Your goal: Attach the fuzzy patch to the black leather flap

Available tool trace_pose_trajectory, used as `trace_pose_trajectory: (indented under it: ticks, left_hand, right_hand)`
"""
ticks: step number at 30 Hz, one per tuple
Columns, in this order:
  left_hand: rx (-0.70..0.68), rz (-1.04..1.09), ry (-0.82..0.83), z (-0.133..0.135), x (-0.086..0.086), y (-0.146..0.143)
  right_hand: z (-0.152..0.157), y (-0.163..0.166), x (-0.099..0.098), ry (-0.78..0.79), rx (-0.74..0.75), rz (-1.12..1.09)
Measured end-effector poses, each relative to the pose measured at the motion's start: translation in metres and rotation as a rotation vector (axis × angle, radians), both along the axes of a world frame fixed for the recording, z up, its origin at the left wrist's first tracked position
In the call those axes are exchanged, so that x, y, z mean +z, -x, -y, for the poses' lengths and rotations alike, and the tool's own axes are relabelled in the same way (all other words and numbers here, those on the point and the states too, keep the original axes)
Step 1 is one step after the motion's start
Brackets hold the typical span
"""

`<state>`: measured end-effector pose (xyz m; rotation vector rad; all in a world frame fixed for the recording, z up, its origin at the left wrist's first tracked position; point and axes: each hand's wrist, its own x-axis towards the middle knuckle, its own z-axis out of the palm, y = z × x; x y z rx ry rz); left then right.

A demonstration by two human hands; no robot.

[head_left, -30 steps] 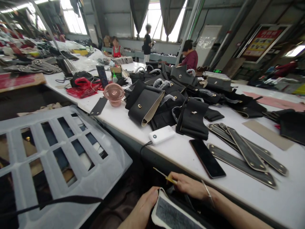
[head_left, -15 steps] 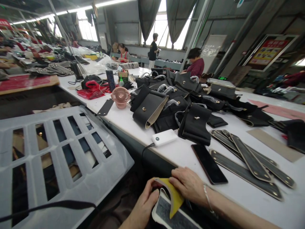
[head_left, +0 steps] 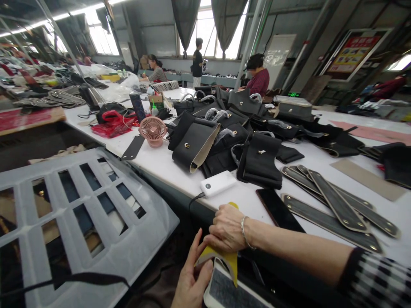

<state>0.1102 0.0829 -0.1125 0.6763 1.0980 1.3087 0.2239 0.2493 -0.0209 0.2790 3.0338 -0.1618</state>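
Observation:
A yellow strip (head_left: 224,259), curved and pale on its underside, arches over the end of a dark panel with a pale rim (head_left: 233,288). My right hand (head_left: 226,229) is closed around the strip, and a yellow tip pokes out above the knuckles. Beside the panel's left corner is my left hand (head_left: 191,276), its index finger stretched out and its thumb apart from it. The thumb lies by the pale rim, close to the strip's lower left end. The panel's lower part runs out of view.
A white power bank (head_left: 218,184), a phone (head_left: 278,209) and black bags (head_left: 195,141) lie on the white table. Further right are leather straps (head_left: 330,226). A pink fan (head_left: 153,130) stands behind. At left is a grey plastic crate (head_left: 128,252). Several people are beyond.
My right hand has moved up and left, now fisted on the yellow strip with the forearm reaching further across. The left index finger has straightened. The view has shifted slightly.

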Motion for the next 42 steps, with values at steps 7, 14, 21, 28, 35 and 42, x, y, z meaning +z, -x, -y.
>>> trace_pose_trajectory:
  ticks: [7, 14, 21, 28, 35, 42]
  left_hand:
    - [-0.009, -0.188, 0.057, 0.003, 0.0, 0.004]
    - [-0.036, -0.282, 0.045, 0.002, 0.018, 0.008]
    - [-0.13, -0.376, -0.002, 0.001, 0.023, 0.011]
    - [-0.234, -0.556, -0.031, -0.002, 0.027, 0.018]
    - [-0.375, -0.768, -0.009, 0.0, 0.013, 0.028]
    - [-0.42, -0.874, -0.136, -0.005, 0.023, 0.03]
  right_hand:
    - [-0.002, 0.001, -0.007, -0.021, 0.074, -0.04]
    - [-0.001, -0.001, -0.009, -0.035, 0.089, -0.05]
    - [0.002, -0.004, -0.011, -0.035, 0.068, -0.024]
    - [0.006, -0.006, -0.007, -0.049, 0.024, 0.014]
    - [0.009, -0.012, -0.007, -0.051, 0.01, 0.04]
    - [0.013, -0.016, -0.009, -0.04, -0.031, 0.05]
